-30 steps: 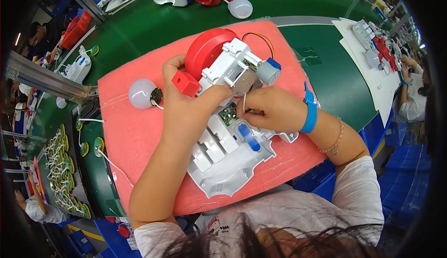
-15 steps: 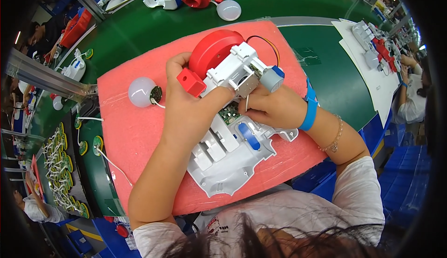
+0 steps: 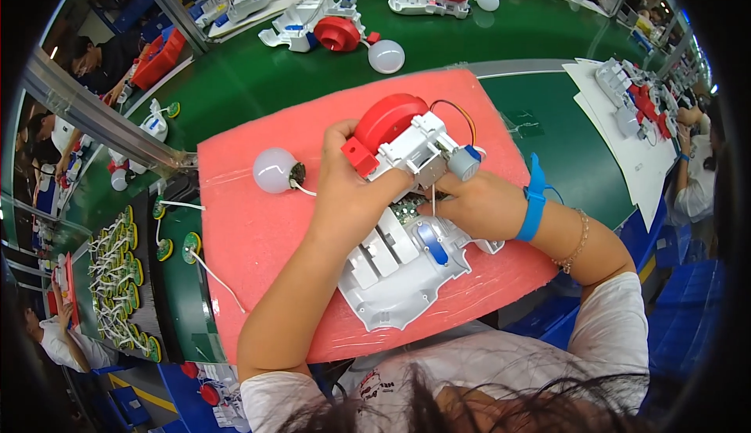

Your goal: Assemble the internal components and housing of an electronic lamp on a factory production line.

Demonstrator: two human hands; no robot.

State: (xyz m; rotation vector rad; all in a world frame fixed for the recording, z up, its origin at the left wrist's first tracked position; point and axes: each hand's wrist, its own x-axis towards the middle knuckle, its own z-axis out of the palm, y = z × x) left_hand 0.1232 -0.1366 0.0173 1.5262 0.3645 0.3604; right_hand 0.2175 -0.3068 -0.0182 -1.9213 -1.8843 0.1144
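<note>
The person's left hand (image 3: 352,202) was closed around a white plastic bracket (image 3: 415,140) that carried a round red plastic housing (image 3: 391,114), a red block (image 3: 360,156) and a silver cylindrical motor (image 3: 465,167). The right hand (image 3: 489,208), fingertips pinched together, gripped a thin white wire (image 3: 433,197) just above a green circuit board (image 3: 405,211). Board and bracket sat at the upper end of a moulded white plastic shell (image 3: 391,296), which lay on a pink foam mat (image 3: 258,253). Left of the left hand, a frosted white globe (image 3: 274,170) rested on the mat. Farther left lay green discs with white leads (image 3: 131,296).
</note>
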